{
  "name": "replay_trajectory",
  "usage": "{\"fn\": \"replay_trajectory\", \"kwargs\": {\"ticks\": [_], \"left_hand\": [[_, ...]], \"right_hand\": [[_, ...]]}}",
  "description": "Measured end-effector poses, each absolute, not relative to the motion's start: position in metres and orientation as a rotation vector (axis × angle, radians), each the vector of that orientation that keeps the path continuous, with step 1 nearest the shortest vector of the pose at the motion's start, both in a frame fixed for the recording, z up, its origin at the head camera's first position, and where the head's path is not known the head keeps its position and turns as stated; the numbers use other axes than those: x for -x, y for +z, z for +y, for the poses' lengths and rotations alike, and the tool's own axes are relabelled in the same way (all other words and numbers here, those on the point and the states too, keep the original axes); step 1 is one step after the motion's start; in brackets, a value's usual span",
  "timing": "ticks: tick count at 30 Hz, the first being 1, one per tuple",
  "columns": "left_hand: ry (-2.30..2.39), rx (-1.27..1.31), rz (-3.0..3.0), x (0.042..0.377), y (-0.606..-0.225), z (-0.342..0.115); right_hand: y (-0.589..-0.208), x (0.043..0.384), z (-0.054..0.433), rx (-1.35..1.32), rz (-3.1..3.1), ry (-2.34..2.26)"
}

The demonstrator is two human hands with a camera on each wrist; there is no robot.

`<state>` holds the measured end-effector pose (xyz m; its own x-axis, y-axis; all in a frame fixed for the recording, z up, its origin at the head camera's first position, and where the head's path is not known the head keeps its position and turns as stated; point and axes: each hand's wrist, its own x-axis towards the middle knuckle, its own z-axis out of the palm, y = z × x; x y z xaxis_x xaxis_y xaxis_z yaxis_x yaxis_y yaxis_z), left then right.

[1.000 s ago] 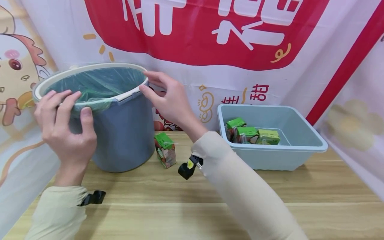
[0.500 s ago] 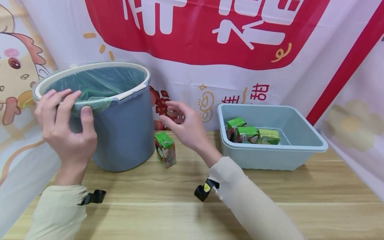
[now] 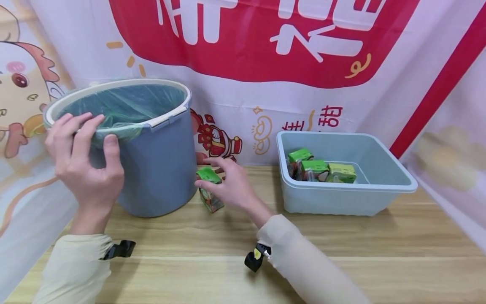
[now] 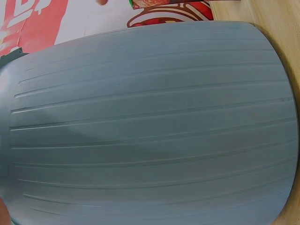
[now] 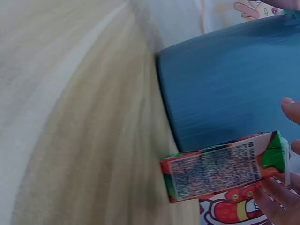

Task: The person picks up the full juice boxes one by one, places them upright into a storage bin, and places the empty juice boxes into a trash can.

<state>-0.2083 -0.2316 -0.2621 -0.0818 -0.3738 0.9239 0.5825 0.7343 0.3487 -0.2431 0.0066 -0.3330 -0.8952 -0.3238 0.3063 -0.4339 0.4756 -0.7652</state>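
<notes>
A blue trash can (image 3: 157, 169) with a white rim and a clear greenish liner (image 3: 125, 107) stands at the left. My left hand (image 3: 85, 160) holds its near rim, fingers over the edge and thumb outside. Right beside the can's base stands a small juice box (image 3: 210, 198) with a green top. Around that top reaches my right hand (image 3: 235, 183), thumb in front and fingers behind. In the right wrist view, a gap shows between the thumb (image 5: 290, 108) and the juice box (image 5: 218, 166), whose printed side faces the camera. Only the can's ribbed wall (image 4: 150, 122) fills the left wrist view.
To the right, a light blue plastic bin (image 3: 341, 200) holds several green-topped juice boxes (image 3: 313, 169) in its left part. Both containers stand on a wood-grain table (image 3: 190, 261). Behind them hangs a printed red and white cloth (image 3: 243, 93).
My right hand has left the can's rim and come down to the right, then left to the juice box. The left hand stays at the rim.
</notes>
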Motion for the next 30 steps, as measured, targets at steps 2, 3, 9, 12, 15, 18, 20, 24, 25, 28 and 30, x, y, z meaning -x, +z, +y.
{"fn": "replay_trajectory", "kwargs": {"ticks": [2, 3, 9, 12, 15, 18, 20, 24, 25, 28, 30], "left_hand": [[-0.800, 0.184, -1.451, 0.209, -0.262, -0.232], [-0.799, 0.184, -1.451, 0.209, -0.263, -0.232], [-0.798, 0.181, -1.457, 0.210, -0.263, -0.233], [-0.800, 0.182, -1.455, 0.210, -0.263, -0.233], [-0.802, 0.184, -1.452, 0.210, -0.263, -0.233], [-0.801, 0.184, -1.453, 0.210, -0.263, -0.233], [-0.804, 0.186, -1.449, 0.210, -0.263, -0.233], [-0.803, 0.188, -1.450, 0.210, -0.263, -0.233], [-0.803, 0.189, -1.450, 0.210, -0.263, -0.233], [-0.801, 0.187, -1.457, 0.210, -0.263, -0.233], [-0.801, 0.189, -1.452, 0.210, -0.263, -0.233]], "right_hand": [[-0.336, 0.243, 0.007, -0.679, -2.595, 1.368], [-0.337, 0.243, 0.007, -0.682, -2.596, 1.351], [-0.343, 0.241, 0.009, -0.708, -2.586, 1.279], [-0.347, 0.242, 0.010, -0.724, -2.573, 1.261], [-0.351, 0.242, 0.011, -0.735, -2.557, 1.259], [-0.355, 0.242, 0.014, -0.745, -2.547, 1.245], [-0.356, 0.242, 0.016, -0.750, -2.542, 1.226], [-0.357, 0.241, 0.020, -0.774, -2.528, 1.177], [-0.356, 0.241, 0.021, -0.782, -2.525, 1.176], [-0.355, 0.240, 0.024, -0.800, -2.521, 1.172], [-0.354, 0.240, 0.026, -0.794, -2.528, 1.177]]}}
